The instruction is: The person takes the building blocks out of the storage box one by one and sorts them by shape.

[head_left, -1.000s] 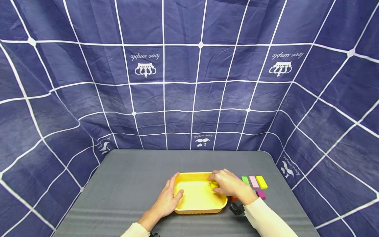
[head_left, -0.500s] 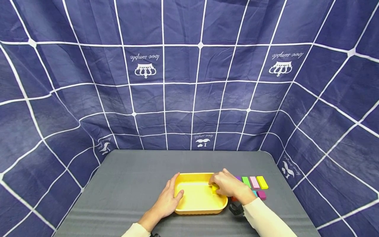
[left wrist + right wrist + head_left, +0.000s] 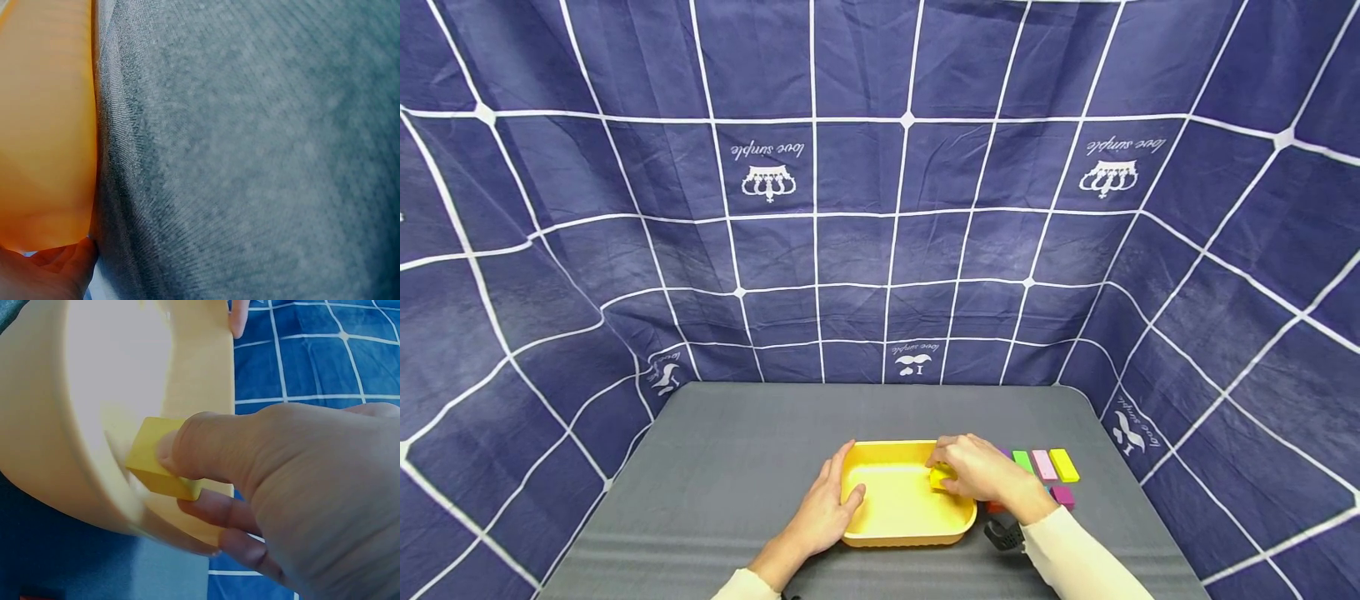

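A shallow yellow plastic tray (image 3: pixel 898 500) stands on the grey cloth. My left hand (image 3: pixel 823 504) holds its left wall, with the thumb over the rim and the other fingers along the outside. In the left wrist view, fingertips (image 3: pixel 78 259) touch the far end of the tray wall. My right hand (image 3: pixel 981 473) reaches over the tray's right side and pinches a yellow block (image 3: pixel 153 456) between thumb and fingers. The block is tilted just inside the tray, near its right wall. Whether it touches the tray floor I cannot tell.
Right of the tray lie several coloured blocks, among them a green block (image 3: pixel 1022 461), a pink block (image 3: pixel 1043 465), another yellow block (image 3: pixel 1063 465) and a magenta block (image 3: pixel 1063 497). My right forearm partly covers others. A blue checked cloth (image 3: pixel 880 250) hangs behind the grey surface (image 3: pixel 737 450).
The yellow block in my right hand has shifted and turned slightly, and more of it shows in the head view. My left hand keeps its place on the tray.
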